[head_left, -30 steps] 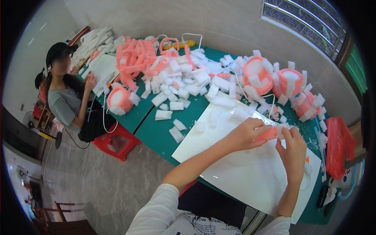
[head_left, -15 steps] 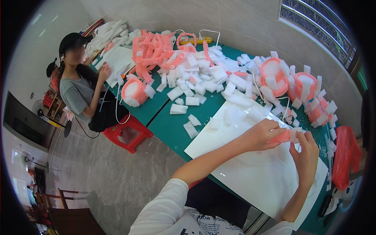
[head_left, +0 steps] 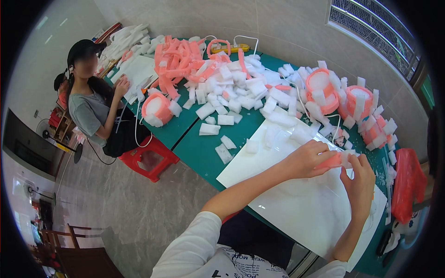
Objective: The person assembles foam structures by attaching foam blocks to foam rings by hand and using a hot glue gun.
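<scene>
Above the white board (head_left: 306, 199), my left hand (head_left: 307, 159) has its fingers closed on a pink foam piece (head_left: 332, 160). My right hand (head_left: 361, 178) pinches a small white foam block (head_left: 346, 158) against the end of the pink piece, thumb and fingers curled round it. Whether the two pieces are stuck together cannot be seen. Just beyond my hands, white foam pieces (head_left: 301, 136) lie on the board's far part.
Loose white foam blocks (head_left: 232, 88) and pink foam strips (head_left: 178, 58) heap across the green table (head_left: 185, 134). Round pink-and-white foam assemblies (head_left: 321, 90) stand at the back right. A red plastic bag (head_left: 408, 185) hangs at the right edge. Another person (head_left: 92, 106) sits at the far left.
The view has shifted very slightly. Both hands keep the same hold on the foam pieces, with hardly any movement.
</scene>
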Available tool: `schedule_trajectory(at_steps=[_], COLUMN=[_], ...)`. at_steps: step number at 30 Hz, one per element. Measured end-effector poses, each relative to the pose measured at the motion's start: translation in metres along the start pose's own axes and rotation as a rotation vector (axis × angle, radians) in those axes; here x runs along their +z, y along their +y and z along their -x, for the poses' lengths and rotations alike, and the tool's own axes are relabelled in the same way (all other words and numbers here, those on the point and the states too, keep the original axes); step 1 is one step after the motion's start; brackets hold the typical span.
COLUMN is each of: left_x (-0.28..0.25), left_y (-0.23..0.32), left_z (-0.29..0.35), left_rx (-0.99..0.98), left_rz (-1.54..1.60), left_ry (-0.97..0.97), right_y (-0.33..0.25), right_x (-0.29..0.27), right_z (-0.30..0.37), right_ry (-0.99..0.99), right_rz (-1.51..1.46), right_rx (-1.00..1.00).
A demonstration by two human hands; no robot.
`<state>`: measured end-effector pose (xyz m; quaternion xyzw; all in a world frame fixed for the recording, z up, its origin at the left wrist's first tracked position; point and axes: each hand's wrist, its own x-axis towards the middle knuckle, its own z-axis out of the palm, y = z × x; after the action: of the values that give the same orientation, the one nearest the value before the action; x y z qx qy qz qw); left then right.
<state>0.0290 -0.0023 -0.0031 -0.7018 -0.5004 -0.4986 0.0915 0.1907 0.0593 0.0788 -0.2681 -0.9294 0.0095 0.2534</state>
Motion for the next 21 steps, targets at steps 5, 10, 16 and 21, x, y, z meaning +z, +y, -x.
schedule_trajectory(at_steps=[5, 10, 16, 21], left_x=[0.0029, -0.0009, 0.0046, -0.0003], left_y=[0.0018, 0.0014, -0.0026, -0.0014], left_z=[-0.0025, 0.0011, 0.0016, 0.0034], left_rx=[0.01, 0.007, 0.026, -0.028], left_rz=[0.004, -0.006, -0.007, -0.008], left_ry=[0.013, 0.002, 0.005, -0.069], right_y=[0.0023, -0.0037, 0.0005, 0.0054], right_x=[-0.0032, -0.0018, -0.0054, -0.0027], right_z=[0.0, 0.0011, 0.0021, 0.0016], right_ry=[0.001, 0.009, -0.007, -0.042], right_rz=[-0.022, -0.012, -0.013, -0.081], right_rx=[0.016, 0.013, 0.002, -0.021])
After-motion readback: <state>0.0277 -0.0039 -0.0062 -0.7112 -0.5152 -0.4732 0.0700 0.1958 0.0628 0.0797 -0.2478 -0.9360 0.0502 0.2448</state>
